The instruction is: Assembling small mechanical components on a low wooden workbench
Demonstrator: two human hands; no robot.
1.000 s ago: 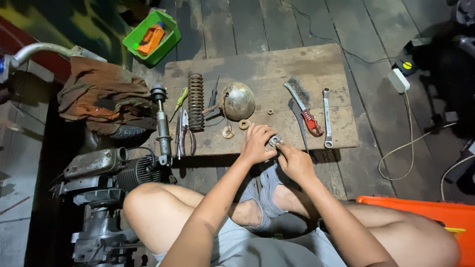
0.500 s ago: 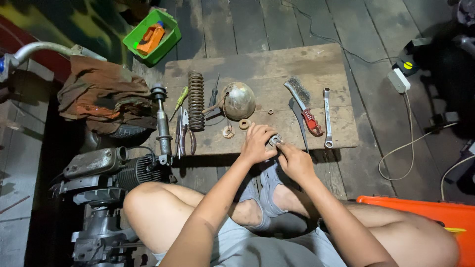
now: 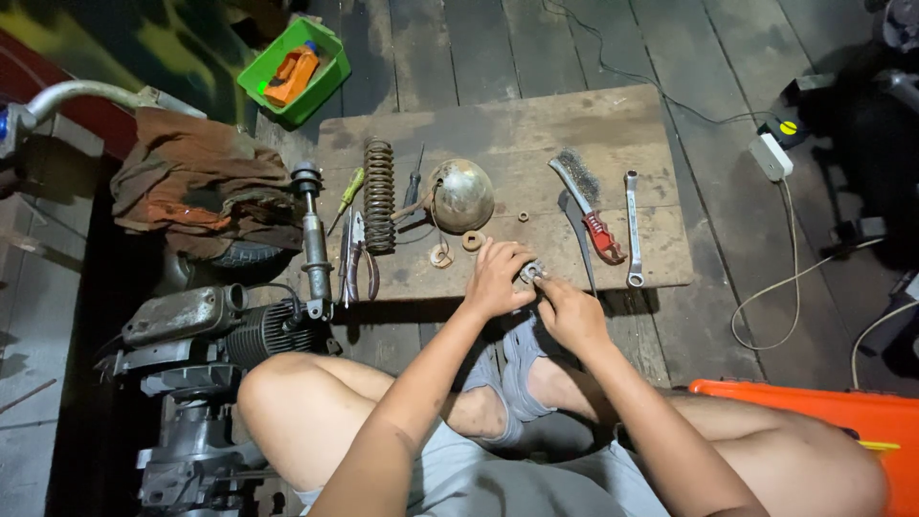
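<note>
My left hand (image 3: 498,278) and my right hand (image 3: 571,311) meet at the front edge of a low wooden board (image 3: 574,124). Together their fingers pinch a small metal part (image 3: 532,272); its shape is too small to make out. On the board beyond the hands lie a coil spring (image 3: 379,196), a round metal dome (image 3: 462,195), two small rings (image 3: 472,240), a wire brush with a red grip (image 3: 586,206) and a wrench (image 3: 633,228). A shock absorber rod (image 3: 312,239), pliers (image 3: 356,258) and screwdrivers (image 3: 347,196) lie at the board's left.
An engine block (image 3: 206,335) stands at my left knee, with a brown cloth (image 3: 196,187) behind it. A green tray (image 3: 293,72) sits at the far left. A white power adapter (image 3: 770,156) and cable lie at right. An orange container (image 3: 842,412) is by my right leg.
</note>
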